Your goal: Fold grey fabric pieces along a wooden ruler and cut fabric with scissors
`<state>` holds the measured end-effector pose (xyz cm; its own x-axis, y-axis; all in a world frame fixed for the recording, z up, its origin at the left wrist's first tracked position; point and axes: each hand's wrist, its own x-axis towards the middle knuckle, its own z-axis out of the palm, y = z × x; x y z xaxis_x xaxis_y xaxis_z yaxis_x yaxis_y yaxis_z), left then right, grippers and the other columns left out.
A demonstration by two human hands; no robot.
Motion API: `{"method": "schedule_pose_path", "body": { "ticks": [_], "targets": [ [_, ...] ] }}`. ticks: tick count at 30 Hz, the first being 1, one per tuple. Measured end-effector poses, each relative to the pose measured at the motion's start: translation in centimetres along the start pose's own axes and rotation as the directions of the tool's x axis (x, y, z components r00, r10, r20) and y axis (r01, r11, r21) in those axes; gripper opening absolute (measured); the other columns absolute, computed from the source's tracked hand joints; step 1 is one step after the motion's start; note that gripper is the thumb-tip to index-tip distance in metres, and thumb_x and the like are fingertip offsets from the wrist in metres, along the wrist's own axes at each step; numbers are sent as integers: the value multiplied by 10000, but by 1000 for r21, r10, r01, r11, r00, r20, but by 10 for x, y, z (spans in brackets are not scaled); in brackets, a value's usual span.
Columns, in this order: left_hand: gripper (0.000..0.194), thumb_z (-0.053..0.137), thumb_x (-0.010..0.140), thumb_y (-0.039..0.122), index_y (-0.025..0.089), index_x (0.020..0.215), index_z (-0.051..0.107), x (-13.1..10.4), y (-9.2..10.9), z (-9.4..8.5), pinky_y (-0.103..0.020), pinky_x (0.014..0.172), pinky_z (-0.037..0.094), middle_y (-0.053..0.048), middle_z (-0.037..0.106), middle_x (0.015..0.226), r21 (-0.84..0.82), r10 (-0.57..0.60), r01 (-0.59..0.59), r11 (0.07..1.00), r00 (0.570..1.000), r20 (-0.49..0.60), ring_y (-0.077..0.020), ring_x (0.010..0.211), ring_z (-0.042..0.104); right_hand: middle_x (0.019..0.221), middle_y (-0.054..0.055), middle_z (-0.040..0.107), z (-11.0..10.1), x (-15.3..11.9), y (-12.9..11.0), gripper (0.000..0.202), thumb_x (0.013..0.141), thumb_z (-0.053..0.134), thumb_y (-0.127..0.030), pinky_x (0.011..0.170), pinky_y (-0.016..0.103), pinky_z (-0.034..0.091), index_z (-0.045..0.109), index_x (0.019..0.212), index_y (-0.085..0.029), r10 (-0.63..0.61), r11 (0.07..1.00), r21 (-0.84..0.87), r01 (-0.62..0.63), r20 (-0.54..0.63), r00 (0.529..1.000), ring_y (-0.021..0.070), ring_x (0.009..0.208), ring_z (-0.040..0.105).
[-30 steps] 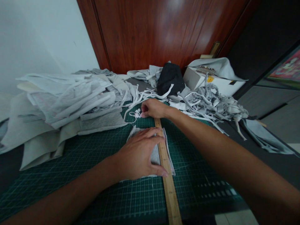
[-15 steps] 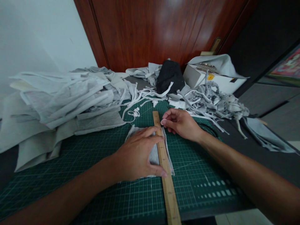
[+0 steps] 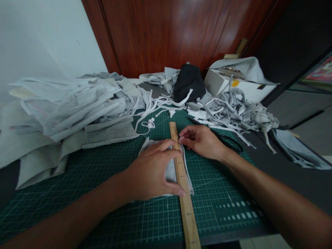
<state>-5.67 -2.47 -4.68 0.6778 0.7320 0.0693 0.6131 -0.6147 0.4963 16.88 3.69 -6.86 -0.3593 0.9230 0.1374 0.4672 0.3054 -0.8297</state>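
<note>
My left hand [image 3: 153, 169] lies spread over a small grey piece of fabric [image 3: 171, 171], its fingertips and thumb pressing on a wooden ruler [image 3: 183, 183]. The ruler runs lengthwise over the fabric, and a narrow strip of cloth shows along its right side. By the upper right corner of the fabric, my right hand [image 3: 198, 140] has thumb and forefinger pinched together close to the ruler's edge. What sits between those fingertips, if anything, is hidden. Black-handled scissors [image 3: 232, 143] lie partly under the right hand and wrist. Everything rests on a green cutting mat [image 3: 109, 214].
Stacked grey and white fabric [image 3: 77, 103] fills the left side. White cords [image 3: 158, 102] lie behind the ruler, near a black cloth item [image 3: 189, 83]. At the right are tangled grey strips [image 3: 241, 107] and a white box [image 3: 218, 84]. A wooden door [image 3: 166, 34] stands behind.
My right hand has shifted slightly down and closer to the ruler and the fabric's corner, uncovering more of the scissors. The left hand and ruler stay in place.
</note>
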Motion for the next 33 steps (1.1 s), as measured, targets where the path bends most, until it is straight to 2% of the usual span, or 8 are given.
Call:
{"method": "schedule_pose_path", "body": {
  "ticks": [6, 12, 18, 22, 26, 30, 33],
  "targets": [
    [873, 904, 660, 687, 214, 1347, 647, -3, -1, 2, -501, 1203, 391, -109, 553, 1545, 44, 19, -19, 999, 1000, -2, -371, 1428, 509, 789, 39, 746, 2, 0, -1, 48, 875, 694, -163, 581, 295, 545, 704, 907, -197, -23, 998, -61, 21, -37, 999, 179, 657, 679],
    [888, 930, 636, 661, 220, 1346, 630, -2, -1, 1, -499, 1209, 367, -88, 598, 1506, 24, 20, -20, 1000, 1000, -5, -358, 1429, 507, 723, 15, 708, 1, -2, -4, 37, 892, 685, -166, 563, 282, 508, 699, 877, -196, -44, 992, -119, 42, -14, 999, 165, 614, 642],
    [824, 921, 640, 674, 231, 1283, 656, -1, 0, 0, -477, 1193, 379, -88, 583, 1530, 56, 26, -26, 998, 1000, -13, -361, 1424, 518, 757, 27, 736, 1, 0, -8, 81, 870, 676, -118, 604, 287, 513, 715, 873, -189, -69, 976, -210, 57, -50, 996, 176, 662, 673],
    [816, 910, 645, 684, 236, 1281, 663, -1, 0, 0, -490, 1191, 380, -93, 585, 1523, 62, 16, -16, 998, 1000, -9, -374, 1430, 514, 699, 2, 718, 0, 2, -11, 93, 845, 690, -106, 580, 278, 488, 708, 819, -194, -69, 974, -216, 67, -4, 998, 165, 623, 657],
    [805, 912, 642, 682, 228, 1264, 677, -1, 1, 0, -497, 1201, 368, -100, 595, 1504, 60, 12, -12, 998, 1000, -5, -380, 1422, 518, 707, -1, 725, 1, 4, -14, 115, 838, 674, -89, 584, 271, 484, 708, 811, -196, -73, 971, -231, 62, -35, 997, 158, 623, 660],
    [827, 915, 642, 673, 241, 1301, 665, 0, 1, 0, -499, 1201, 367, -97, 598, 1496, 52, 14, -13, 999, 1000, -8, -380, 1423, 519, 706, 0, 729, 3, 5, -14, 111, 830, 679, -92, 580, 268, 486, 711, 809, -196, -69, 971, -229, 66, -5, 998, 157, 621, 660],
    [846, 898, 647, 704, 235, 1309, 661, 0, 1, 0, -514, 1207, 362, -105, 593, 1501, 54, 20, -19, 998, 1000, -8, -384, 1422, 518, 721, 11, 736, 5, 4, -14, 113, 837, 661, -91, 575, 271, 484, 713, 826, -190, -62, 969, -241, 49, -47, 997, 162, 626, 663]
  ]
}}
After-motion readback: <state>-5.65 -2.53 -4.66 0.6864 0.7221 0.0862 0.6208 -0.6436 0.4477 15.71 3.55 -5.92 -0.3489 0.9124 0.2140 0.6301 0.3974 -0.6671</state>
